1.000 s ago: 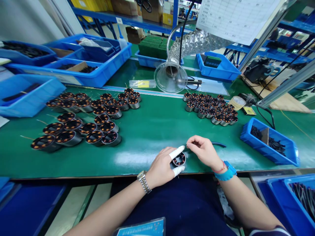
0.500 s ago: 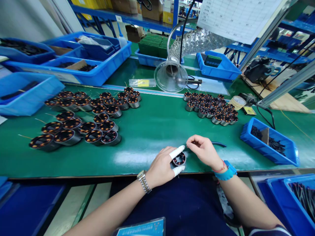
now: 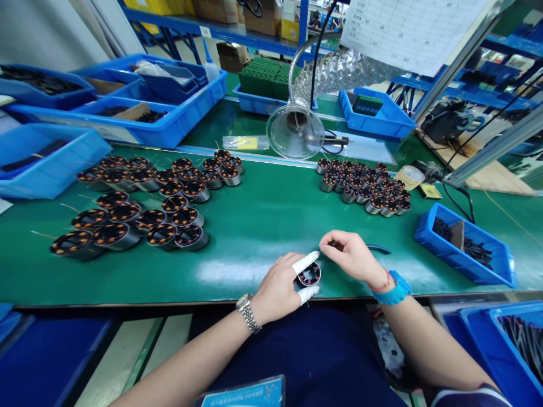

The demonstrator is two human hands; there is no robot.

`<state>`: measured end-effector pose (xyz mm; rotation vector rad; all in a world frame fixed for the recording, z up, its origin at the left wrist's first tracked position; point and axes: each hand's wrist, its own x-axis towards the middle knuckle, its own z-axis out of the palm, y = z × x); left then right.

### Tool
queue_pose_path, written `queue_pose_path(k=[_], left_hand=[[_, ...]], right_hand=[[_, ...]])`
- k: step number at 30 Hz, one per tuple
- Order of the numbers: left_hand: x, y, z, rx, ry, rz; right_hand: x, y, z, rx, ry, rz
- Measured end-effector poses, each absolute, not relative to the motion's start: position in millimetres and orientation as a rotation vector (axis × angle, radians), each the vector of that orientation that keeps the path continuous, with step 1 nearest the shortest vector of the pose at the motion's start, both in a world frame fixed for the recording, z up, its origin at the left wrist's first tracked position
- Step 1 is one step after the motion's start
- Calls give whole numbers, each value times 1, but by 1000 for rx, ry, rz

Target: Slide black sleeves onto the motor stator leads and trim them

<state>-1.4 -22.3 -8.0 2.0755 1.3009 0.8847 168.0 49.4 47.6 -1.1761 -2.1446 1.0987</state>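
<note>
My left hand (image 3: 282,285), with white covers on its thumb and index finger, grips a small round motor stator (image 3: 309,275) on the green bench mat. The stator stands with its ring of dark windings facing up. Just to its upper right, my right hand (image 3: 350,254) is closed in a pinch, fingertips close to the left index tip. Whatever lies between those fingertips is too small to make out. A dark, slim, curved piece (image 3: 379,249) shows past the right hand's far side; whether the hand holds it is hidden.
Many larger stators (image 3: 116,237) stand in groups on the left. A cluster of smaller stators (image 3: 350,194) stands at back right. A blue bin (image 3: 470,271) of black pieces is at right. A clear fume hood (image 3: 294,144) hangs at the back; blue trays (image 3: 178,133) stand back left.
My right hand has shifted very slightly, its wrist moving a little to the right. The left hand and the stator are where they were.
</note>
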Motion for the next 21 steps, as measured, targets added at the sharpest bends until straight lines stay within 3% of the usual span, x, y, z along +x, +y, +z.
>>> queue_pose_path(k=[21], left_hand=[[-1,-21,-7,2077,1296,901]], right_hand=[[166,43,44,-1264,-2060,1021]])
